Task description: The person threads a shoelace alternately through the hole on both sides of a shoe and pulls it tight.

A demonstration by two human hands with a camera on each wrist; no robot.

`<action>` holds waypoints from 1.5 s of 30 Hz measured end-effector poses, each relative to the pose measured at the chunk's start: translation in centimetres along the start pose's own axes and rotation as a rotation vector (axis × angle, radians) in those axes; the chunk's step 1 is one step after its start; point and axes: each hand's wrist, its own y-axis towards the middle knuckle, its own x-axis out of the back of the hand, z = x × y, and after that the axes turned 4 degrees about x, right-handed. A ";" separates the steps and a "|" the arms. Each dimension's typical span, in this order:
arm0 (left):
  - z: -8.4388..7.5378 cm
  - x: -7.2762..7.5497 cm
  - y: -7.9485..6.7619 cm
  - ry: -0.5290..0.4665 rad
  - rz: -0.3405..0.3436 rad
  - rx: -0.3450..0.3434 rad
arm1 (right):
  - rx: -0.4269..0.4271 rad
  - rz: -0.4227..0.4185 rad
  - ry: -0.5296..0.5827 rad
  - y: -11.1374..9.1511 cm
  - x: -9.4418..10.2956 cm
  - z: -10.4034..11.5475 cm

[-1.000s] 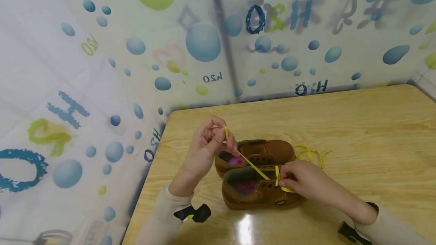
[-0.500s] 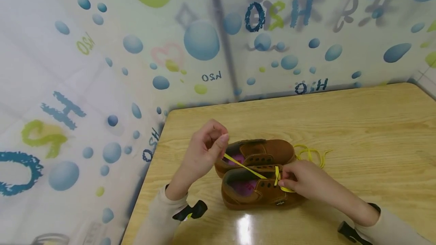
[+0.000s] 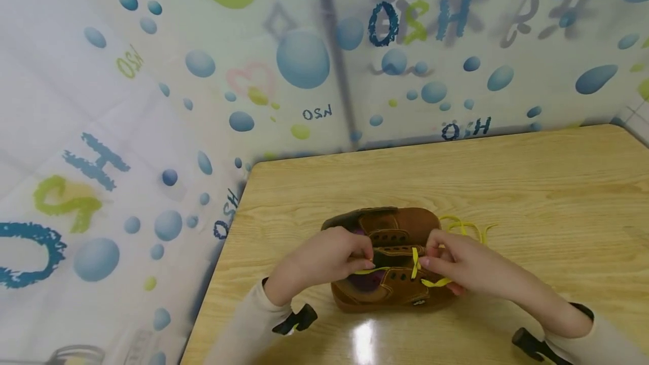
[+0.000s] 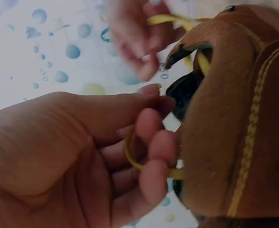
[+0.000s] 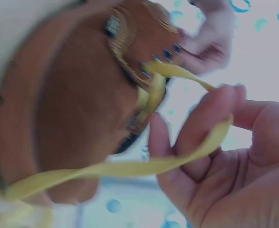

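Had the near brown shoe [image 3: 387, 298] on the tabletop [image 3: 547, 196]! Gripped its yellow lace [image 3: 416, 263] over the opening [image 3: 369, 281] with curled fingers of the left hand [image 3: 324, 258], by the eyelets [image 3: 398, 277] with curled fingers of the right hand [image 3: 471, 266]! Spotted a far brown shoe [image 3: 413, 222] just beyond, then the patterned wall [image 3: 421, 117].

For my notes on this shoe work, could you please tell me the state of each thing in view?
near shoe, upright, partly laced, untied
far shoe, upright, visible eyelets unlaced
yellow lace, threaded at the near shoe's front, no knot visible
yellow strands beyond the right hand, slack on the table, source hidden
left hand, curled, holding the lace
right hand, curled, lace passing round its fingers
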 end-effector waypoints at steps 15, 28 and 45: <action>-1.0 -1.2 0.9 0.190 0.051 0.000 | 0.493 -0.122 0.514 -2.7 6.5 1.5; -5.6 -4.8 4.3 0.517 -0.095 -0.326 | 0.249 -0.180 0.086 -0.7 4.0 1.7; -9.3 -12.1 3.7 0.500 0.348 -0.517 | 0.065 -0.106 -0.227 -0.6 2.9 1.1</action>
